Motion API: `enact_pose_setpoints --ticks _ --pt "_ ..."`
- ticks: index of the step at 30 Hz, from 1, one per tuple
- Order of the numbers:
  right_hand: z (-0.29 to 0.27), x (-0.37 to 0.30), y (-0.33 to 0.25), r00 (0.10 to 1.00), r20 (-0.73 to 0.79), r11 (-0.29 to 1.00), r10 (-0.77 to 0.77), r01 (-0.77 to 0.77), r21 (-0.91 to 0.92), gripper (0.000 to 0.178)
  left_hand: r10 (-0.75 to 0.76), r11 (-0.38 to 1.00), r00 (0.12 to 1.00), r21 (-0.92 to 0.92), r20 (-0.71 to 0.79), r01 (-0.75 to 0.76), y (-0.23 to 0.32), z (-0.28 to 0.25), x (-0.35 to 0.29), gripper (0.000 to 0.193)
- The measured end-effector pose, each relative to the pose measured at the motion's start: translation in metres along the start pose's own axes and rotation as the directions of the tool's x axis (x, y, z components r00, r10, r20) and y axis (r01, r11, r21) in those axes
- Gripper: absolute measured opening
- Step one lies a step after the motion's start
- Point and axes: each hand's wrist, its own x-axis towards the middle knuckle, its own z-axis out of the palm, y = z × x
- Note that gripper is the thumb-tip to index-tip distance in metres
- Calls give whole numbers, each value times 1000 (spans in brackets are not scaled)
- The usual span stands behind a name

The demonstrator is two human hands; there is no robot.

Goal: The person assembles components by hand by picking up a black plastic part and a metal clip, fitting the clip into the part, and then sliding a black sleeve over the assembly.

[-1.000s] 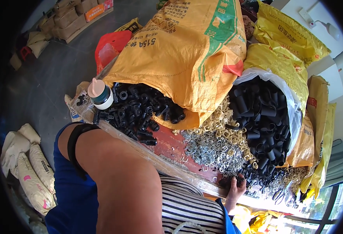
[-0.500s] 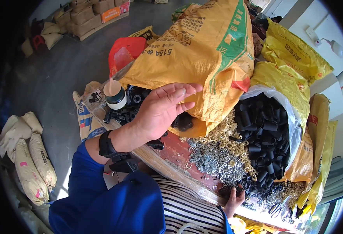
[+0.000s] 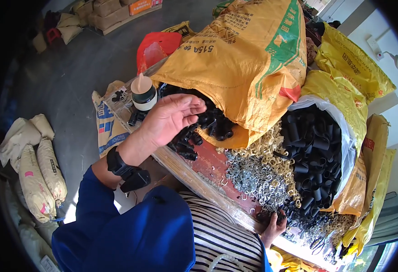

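My left hand (image 3: 174, 119), with a dark band on its wrist, hovers over the table's left part, beside the mouth of an orange woven sack (image 3: 226, 59). Its fingers are half bent and nothing shows in them. Below and beyond it lie black plastic fittings (image 3: 217, 124), some inside the sack mouth. At the table's near edge, my right hand (image 3: 273, 230) closes its fingers round a small black part (image 3: 280, 218), whose exact kind is partly hidden. That hand is next to piles of silver metal hooks (image 3: 262, 181) and small black pieces.
Brass-coloured clips (image 3: 276, 149) lie beyond the silver hooks. To the right, a lined sack (image 3: 348, 136) spills black tube pieces (image 3: 314, 154). A lidded jar (image 3: 143, 93) stands at the table's left end near a red scoop-like item (image 3: 160, 47). Filled sacks (image 3: 40, 174) lie on the floor.
My left hand has drawn back to the left from the orange sack, and its fingers have curled in more. My right hand stays by the near edge. The whole view has shifted slightly.
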Motion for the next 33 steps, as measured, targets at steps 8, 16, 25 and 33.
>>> enact_pose_setpoints --ticks 8,16,25,33 --pt "5 1 -7 1000 14 999 -13 13 37 29 111 983 674 -22 -731 -185 -4 -145 -97 17" --pt "0 2 8 996 68 998 -53 54 -10 22 -161 936 449 -280 -879 -212 -34 -190 -101 25" --pt "-1 3 7 995 85 998 -54 57 -38 21 -133 909 596 -337 -792 -245 -38 -137 -99 25" --pt "2 2 7 992 89 996 -89 89 -7 24 -238 913 754 -406 -612 -41 -29 -97 -143 40"
